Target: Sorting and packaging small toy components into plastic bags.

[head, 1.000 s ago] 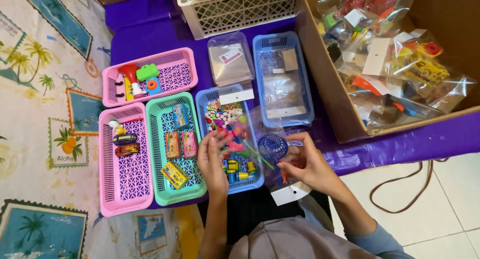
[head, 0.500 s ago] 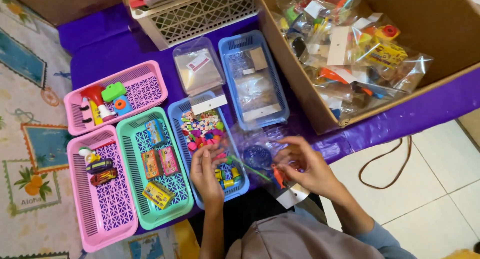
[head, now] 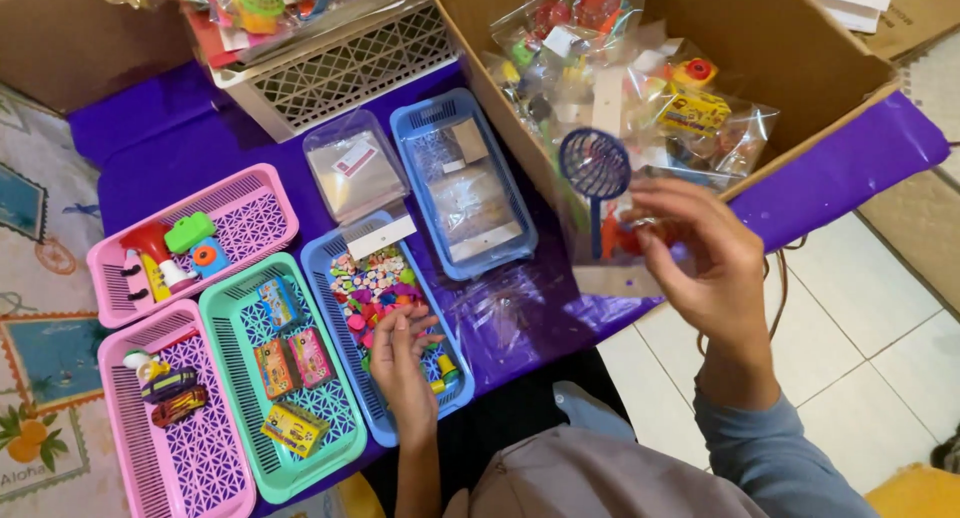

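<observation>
My right hand [head: 706, 261] is raised to the right, gripping a clear plastic bag [head: 600, 203] that holds a small blue net toy and an orange piece; it hangs near the front edge of the cardboard box [head: 790, 128]. Down in the blue basket [head: 340, 323] of small colourful pieces rests my left hand [head: 400, 363], its fingers curled among the pieces. Whether it grips one I cannot tell. An empty clear bag [head: 500, 313] lies on the purple cloth just right of that basket.
A teal basket [head: 235, 393] with small boxes and two pink baskets [head: 260, 203] with toys stand to the left. A second blue basket [head: 500, 248] holds clear bags. A white crate [head: 330, 68] stands behind. The cardboard box holds several filled bags. Tiled floor lies right.
My right hand has lifted the bag with the net toy up and to the right, toward the cardboard box. My left hand stays in the blue basket. The camera has shifted right.
</observation>
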